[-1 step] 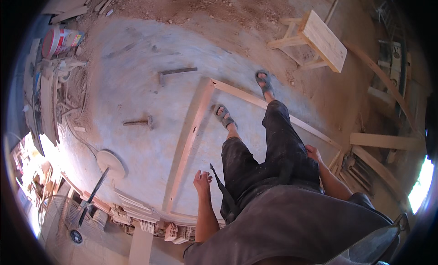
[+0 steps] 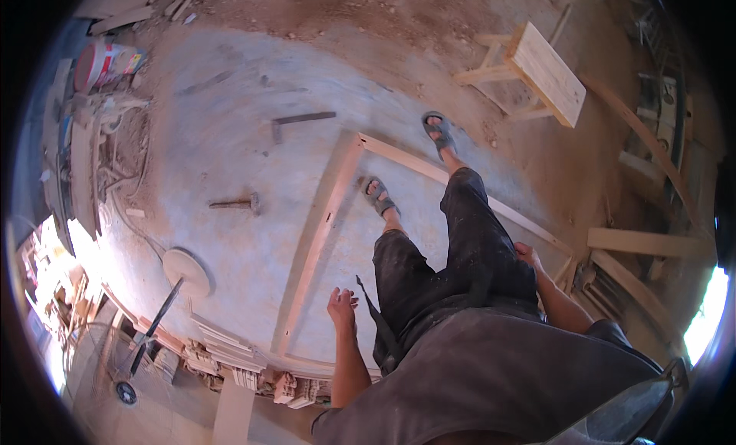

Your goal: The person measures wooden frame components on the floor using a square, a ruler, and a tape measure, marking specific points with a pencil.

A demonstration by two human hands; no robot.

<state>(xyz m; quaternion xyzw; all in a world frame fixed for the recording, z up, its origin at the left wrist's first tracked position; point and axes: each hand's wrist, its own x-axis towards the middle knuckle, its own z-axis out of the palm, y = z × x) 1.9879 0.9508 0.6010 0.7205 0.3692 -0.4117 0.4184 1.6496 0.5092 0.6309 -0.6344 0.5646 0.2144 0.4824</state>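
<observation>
My left hand [image 2: 343, 305] hangs beside my left thigh, its fingers loosely bent and apart, with nothing in them. A dark strap [image 2: 368, 301] dangles from my waist close to it. My right hand [image 2: 527, 255] is beside my right thigh; its fingers are partly hidden. Below me a large rectangular wooden frame [image 2: 313, 246] lies on the concrete floor. My left sandalled foot [image 2: 378, 196] stands within the frame, while the right foot [image 2: 439, 134] is past its far rail. Neither hand touches the frame.
Left of the frame lie a hammer [image 2: 236, 203] and a dark L-shaped square [image 2: 304, 118]. A pedestal fan's round base [image 2: 187, 272] is at the left, near stacked wood strips [image 2: 226, 344]. A wooden stool [image 2: 546, 73] lies at the far right; planks [image 2: 648, 242] stand at the right.
The view has shifted slightly, so the floor things appear a little further right. My right foot has moved slightly left and farther out. Both hands look nearly unchanged.
</observation>
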